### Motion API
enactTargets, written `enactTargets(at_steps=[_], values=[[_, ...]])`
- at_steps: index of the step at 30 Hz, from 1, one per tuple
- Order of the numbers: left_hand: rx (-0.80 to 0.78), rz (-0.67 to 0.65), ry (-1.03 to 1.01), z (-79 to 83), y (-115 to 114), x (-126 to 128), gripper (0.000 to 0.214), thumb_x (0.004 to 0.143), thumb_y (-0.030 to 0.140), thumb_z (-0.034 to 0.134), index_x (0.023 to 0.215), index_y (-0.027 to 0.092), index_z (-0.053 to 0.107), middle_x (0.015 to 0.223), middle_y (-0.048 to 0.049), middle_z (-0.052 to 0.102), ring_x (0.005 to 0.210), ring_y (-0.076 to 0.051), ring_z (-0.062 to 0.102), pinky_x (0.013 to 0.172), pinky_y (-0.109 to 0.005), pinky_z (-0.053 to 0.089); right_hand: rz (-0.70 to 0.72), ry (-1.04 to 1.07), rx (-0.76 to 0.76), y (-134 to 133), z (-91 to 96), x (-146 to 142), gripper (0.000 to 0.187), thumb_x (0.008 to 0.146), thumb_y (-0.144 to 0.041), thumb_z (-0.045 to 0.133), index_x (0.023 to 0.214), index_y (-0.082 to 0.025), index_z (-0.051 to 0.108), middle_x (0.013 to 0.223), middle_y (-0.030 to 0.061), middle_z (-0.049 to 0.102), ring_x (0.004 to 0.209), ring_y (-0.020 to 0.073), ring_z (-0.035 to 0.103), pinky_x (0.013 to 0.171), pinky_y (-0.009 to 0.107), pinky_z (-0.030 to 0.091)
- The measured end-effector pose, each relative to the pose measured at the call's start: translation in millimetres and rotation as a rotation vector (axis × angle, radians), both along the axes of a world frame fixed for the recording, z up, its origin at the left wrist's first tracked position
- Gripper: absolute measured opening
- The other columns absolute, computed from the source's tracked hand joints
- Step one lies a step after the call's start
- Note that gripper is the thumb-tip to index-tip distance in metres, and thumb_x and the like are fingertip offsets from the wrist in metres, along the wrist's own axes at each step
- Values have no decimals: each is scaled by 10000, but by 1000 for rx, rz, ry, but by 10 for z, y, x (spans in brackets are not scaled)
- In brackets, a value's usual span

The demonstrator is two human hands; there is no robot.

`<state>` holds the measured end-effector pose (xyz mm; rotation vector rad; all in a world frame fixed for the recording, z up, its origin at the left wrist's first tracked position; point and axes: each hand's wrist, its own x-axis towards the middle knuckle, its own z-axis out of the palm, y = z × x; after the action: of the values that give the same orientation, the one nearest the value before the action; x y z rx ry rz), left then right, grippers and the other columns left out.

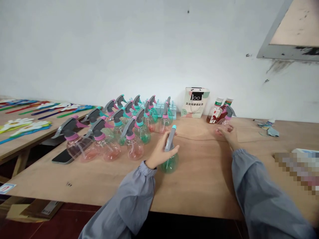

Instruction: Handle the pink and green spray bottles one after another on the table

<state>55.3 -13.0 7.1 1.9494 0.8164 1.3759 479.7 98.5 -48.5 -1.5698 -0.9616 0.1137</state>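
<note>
My left hand [159, 151] is closed around the neck of a clear green spray bottle [170, 164] with a grey trigger head and a turquoise nozzle. The bottle stands upright near the middle of the table. Farther right, my right hand [230, 135] grips the body of a pink spray bottle [226, 122], its grey head pointing up beside the wall. Several more pink and green spray bottles stand grouped to the left, among them a pink spray bottle [135, 147] closest to my left hand.
Behind stand a paper bag [195, 103] and a labelled drink bottle [214, 111] with another beside it. A phone [62, 157] lies by the left bottles. Small items, including a grey-blue cloth [273, 132], lie right. Flower-shaped pieces [17, 123] cover another table.
</note>
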Motion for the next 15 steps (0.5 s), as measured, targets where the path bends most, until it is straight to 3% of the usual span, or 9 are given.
enactTargets(at_steps=[5, 9, 15], values=[[8, -8, -51, -41, 69, 4, 459, 821, 327, 655, 1265, 233, 588, 1269, -113, 669, 1142, -239, 642, 1033, -416, 492, 240, 164, 14, -553, -171, -525, 978, 443, -556, 901, 1252, -226, 462, 1228, 148, 602, 1054, 323, 664, 890, 508, 598], [-20, -53, -146, -18, 119, -9, 414, 798, 336, 663, 1195, 222, 636, 1157, -95, 710, 1127, -240, 666, 1048, -431, 494, 376, 87, -31, -1038, -281, -1007, 937, 521, -586, 880, 1298, -246, 483, 1223, 140, 607, 1081, 342, 661, 935, 529, 584], [-126, -150, -287, 90, 90, -14, 337, 760, 371, 664, 1062, 222, 676, 1100, -83, 733, 1139, -264, 669, 1074, -475, 488, 361, -106, -71, -1303, -337, -1427, 887, 595, -609, 839, 1356, -280, 524, 1181, 84, 524, 1179, 338, 596, 1060, 572, 491]])
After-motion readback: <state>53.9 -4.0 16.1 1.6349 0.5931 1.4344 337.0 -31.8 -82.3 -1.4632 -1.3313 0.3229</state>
